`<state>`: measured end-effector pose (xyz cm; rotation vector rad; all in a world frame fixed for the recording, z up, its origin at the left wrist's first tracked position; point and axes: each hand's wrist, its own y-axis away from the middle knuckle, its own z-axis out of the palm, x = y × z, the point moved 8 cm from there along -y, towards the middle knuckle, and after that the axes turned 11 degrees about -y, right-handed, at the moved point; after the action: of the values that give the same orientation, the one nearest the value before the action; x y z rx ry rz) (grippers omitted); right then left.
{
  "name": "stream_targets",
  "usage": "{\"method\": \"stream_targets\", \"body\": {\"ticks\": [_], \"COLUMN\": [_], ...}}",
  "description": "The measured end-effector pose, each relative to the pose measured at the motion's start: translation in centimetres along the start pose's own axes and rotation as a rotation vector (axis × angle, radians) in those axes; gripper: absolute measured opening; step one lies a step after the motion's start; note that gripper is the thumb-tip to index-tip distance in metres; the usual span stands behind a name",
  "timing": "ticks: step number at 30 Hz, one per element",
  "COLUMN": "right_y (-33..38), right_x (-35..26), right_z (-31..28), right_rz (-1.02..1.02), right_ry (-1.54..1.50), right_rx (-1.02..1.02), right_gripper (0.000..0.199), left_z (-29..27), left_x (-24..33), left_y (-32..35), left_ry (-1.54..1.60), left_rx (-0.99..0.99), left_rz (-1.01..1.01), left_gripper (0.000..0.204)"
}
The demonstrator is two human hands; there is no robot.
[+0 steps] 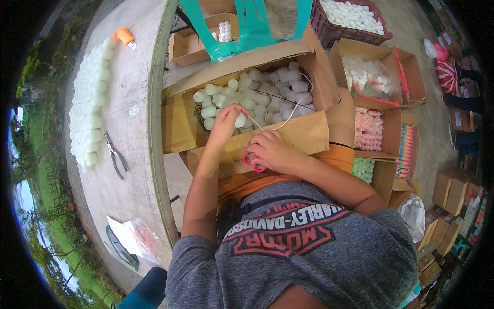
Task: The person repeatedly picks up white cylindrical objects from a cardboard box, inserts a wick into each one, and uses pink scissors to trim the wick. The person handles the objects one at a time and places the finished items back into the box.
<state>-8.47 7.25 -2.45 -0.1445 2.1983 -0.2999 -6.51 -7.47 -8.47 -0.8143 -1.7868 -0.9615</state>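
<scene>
Outdoors, a pale round bench [136,82] carries one long block of white cylinders [91,103] along its far edge, too many to count. One orange tool [124,35] lies at the block's upper end, one pair of pliers [115,154] just beside its lower end, and one clear bag [138,238] near the bench's lower edge.

Against the bench's right edge stands an open carton [309,135] holding loose white cylinders, dozens of them, with a white cord [293,110] looping over them. The left hand [226,121] reaches into the carton, its fingers pinching one cylinder [240,120] at the near wall. The right hand [272,150] rests on the carton's near flap, fingers curled through the handles of red scissors [253,162], with the cord's end at its fingertips.

To the right, smaller cartons hold white, pink [368,129] and green [363,169] pieces. One dark crate [321,28] at the top holds white ones.
</scene>
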Motion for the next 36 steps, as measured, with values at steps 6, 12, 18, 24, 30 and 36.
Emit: {"method": "stream_targets", "body": {"ticks": [6, 12, 18, 24, 30, 36], "right_y": [-0.6, -1.5, -1.3, -0.5, -0.3, 0.7], "right_x": [0.4, -1.0, 1.9, 6.5, 5.1, 4.2], "right_z": [0.0, -0.1, -4.2, -4.8, -7.4, -9.7], "right_rz": [-0.008, 0.042, 0.291, 0.588, 0.609, 0.448], "right_ry": [0.022, 0.314, -0.295, -0.618, -0.547, -0.794], "right_rx": [0.009, -0.133, 0.29, 0.398, 0.357, 0.596], "right_gripper": [0.02, 0.016, 0.034, 0.035, 0.02, 0.027], "left_z": [0.0, -0.1, -0.4, 1.5, -2.7, -2.1], "left_x": [0.3, 0.1, 1.1, 7.0, 2.3, 4.6], "left_y": [0.2, 0.2, 0.4, 1.6, -0.4, -3.3], "left_ry": [0.0, 0.027, 0.008, -0.09, -0.812, -1.292], "left_rx": [-0.026, 0.012, 0.016, -0.087, -0.005, 0.171], "left_rz": [0.062, 0.05, 0.153, 0.299, -0.005, 0.231], "left_gripper": [0.022, 0.018, 0.014, 0.015, 0.028, 0.04]}}
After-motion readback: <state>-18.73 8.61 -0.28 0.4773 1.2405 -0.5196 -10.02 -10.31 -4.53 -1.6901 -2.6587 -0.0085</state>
